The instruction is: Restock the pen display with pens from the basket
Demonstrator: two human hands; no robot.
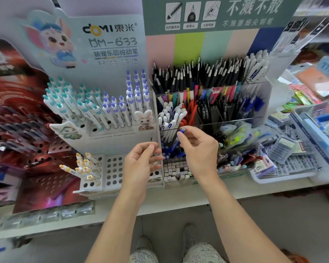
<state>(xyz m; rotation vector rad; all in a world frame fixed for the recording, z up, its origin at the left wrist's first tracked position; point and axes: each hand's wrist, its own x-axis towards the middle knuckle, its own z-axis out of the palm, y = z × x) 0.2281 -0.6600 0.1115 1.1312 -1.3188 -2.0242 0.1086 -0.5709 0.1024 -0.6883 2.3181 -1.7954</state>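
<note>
My left hand (141, 164) hovers by the white rack (110, 130), fingers loosely curled and holding nothing that I can see — likely ready to steady stock. My right hand (198, 147) pinches a blue pen (182, 130) by its top over the clear bin (207, 128) (basket not identifiable), probably so it drops in upright.

Both forearms bare, no sleeves; left hand (141, 164) and right hand (199, 149) ungloved; light trousers (203, 253) with scribbled dark print, grey shoes (144, 243).
</note>
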